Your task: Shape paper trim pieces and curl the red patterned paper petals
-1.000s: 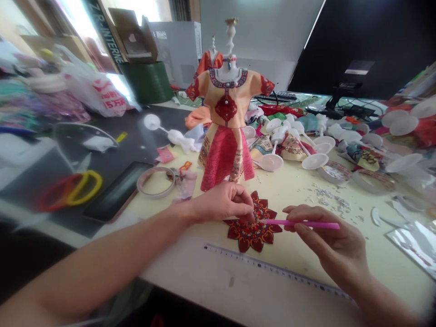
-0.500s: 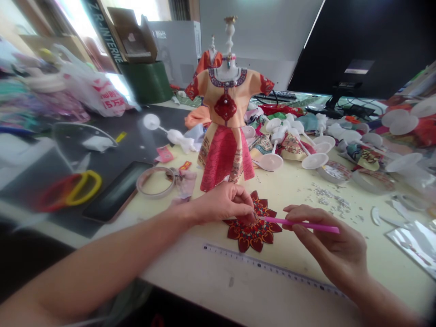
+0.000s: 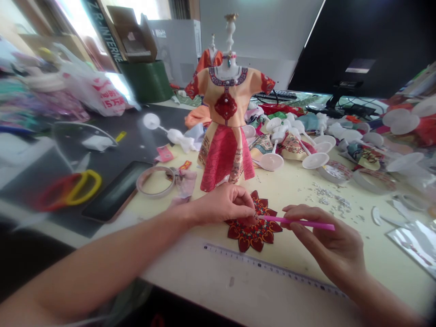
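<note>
A red flower-shaped patterned patch (image 3: 254, 227) lies flat on the cream cutting mat (image 3: 299, 190). My left hand (image 3: 223, 204) rests on the patch's left side, fingers pinched together and pressing it down. My right hand (image 3: 327, 243) grips a thin pink stick (image 3: 296, 222) like a pen, its tip touching the middle of the patch beside my left fingertips. Just behind the patch stands a small mannequin in an orange and red dress (image 3: 226, 122).
A roll of clear tape (image 3: 156, 181) and a dark phone (image 3: 116, 190) lie to the left, with red and yellow rings (image 3: 73, 188) beyond. White mannequin stands (image 3: 296, 145) and fabric pieces crowd the right. A black monitor (image 3: 368, 45) stands at the back. Tiny sparkly bits (image 3: 327, 197) are scattered.
My right hand and the pink stick have shifted slightly to the left. My left hand stays on the patch.
</note>
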A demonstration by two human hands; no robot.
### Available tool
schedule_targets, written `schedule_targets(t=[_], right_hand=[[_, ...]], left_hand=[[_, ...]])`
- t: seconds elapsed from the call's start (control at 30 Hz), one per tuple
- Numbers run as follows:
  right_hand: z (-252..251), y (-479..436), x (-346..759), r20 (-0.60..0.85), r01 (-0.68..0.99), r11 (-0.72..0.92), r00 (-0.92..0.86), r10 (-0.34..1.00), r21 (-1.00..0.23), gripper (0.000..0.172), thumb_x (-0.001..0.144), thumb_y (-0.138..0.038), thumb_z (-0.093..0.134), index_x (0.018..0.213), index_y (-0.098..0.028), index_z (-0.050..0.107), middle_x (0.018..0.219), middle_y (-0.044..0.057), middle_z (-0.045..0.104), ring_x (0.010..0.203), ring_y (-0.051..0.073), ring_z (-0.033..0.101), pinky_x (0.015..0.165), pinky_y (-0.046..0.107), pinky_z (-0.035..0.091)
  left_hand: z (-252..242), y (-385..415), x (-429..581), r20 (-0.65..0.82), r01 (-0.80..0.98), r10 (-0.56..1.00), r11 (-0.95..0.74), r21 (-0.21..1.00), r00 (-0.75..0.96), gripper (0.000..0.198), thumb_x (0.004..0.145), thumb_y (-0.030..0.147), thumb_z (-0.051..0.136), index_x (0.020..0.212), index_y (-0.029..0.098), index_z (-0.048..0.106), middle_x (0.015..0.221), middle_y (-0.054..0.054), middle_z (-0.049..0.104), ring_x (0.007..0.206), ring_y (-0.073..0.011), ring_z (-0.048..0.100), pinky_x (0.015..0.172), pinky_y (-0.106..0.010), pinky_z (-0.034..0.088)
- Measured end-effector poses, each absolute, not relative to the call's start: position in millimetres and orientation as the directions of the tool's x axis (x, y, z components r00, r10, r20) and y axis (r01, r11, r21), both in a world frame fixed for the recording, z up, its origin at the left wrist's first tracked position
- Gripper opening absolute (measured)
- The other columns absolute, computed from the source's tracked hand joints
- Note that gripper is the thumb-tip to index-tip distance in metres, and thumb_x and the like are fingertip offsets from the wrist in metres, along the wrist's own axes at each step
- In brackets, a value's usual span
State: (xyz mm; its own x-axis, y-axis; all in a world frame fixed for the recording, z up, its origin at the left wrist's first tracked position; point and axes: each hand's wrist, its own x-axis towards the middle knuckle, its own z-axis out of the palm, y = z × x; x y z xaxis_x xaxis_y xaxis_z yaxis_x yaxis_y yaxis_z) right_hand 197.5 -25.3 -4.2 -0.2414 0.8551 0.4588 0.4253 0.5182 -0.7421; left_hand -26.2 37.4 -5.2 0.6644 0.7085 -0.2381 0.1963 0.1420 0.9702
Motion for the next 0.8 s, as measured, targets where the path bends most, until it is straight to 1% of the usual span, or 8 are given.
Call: schedule_targets(t=[0.2, 0.43, 0.63, 0.8], right_hand=[[-5.4, -25.5, 197.5, 0.464, 0.422, 0.524, -0.243, 0.852, -0.74, 0.015, 0.085, -0.019, 0.058, 0.093, -0.031, 0.062, 0.08, 0.002, 0.066, 0.081, 0.023, 0.065, 0.062, 0.034, 0.053], [-4.1, -25.7, 197.3, 0.465, 0.42, 0.53, -0.254, 0.848, -0.737, 0.016, 0.086, -0.019, 0.056, 0.094, -0.032, 0.061, 0.079, 0.002, 0.065, 0.082, 0.023, 0.065, 0.062, 0.034, 0.054], [-3.9, -25.1, 196.7, 0.463, 0.426, 0.521, -0.239, 0.854, -0.74, 0.013, 0.086, -0.022, 0.057, 0.092, -0.032, 0.062, 0.078, 0.002, 0.065, 0.082, 0.024, 0.065, 0.062, 0.035, 0.054], [-4.2, -25.6, 197.3, 0.457, 0.414, 0.517, -0.241, 0.856, -0.749, 0.014, 0.086, -0.02, 0.057, 0.092, -0.032, 0.062, 0.078, 0.002, 0.066, 0.083, 0.023, 0.065, 0.062, 0.034, 0.054]], left_hand=[[-7.1, 37.4, -26.8, -0.232, 0.203, 0.705, 0.127, 0.971, 0.671, 0.012, 0.078, 0.024, 0.062, 0.083, 0.014, 0.06, 0.083, -0.007, 0.072, 0.081, -0.0157, 0.068, 0.076, -0.03, 0.053], [-7.0, 38.4, -26.2, -0.236, 0.187, 0.706, 0.148, 0.971, 0.668, 0.012, 0.078, 0.024, 0.062, 0.083, 0.014, 0.06, 0.082, -0.007, 0.072, 0.079, -0.0153, 0.069, 0.076, -0.029, 0.053], [-7.1, 37.7, -25.9, -0.233, 0.198, 0.712, 0.134, 0.971, 0.662, 0.012, 0.078, 0.025, 0.062, 0.083, 0.014, 0.06, 0.082, -0.007, 0.072, 0.08, -0.0163, 0.069, 0.076, -0.03, 0.053], [-7.8, 37.9, -25.5, -0.229, 0.183, 0.716, 0.143, 0.973, 0.66, 0.011, 0.077, 0.023, 0.062, 0.082, 0.014, 0.06, 0.082, -0.007, 0.072, 0.079, -0.0152, 0.069, 0.075, -0.029, 0.053]])
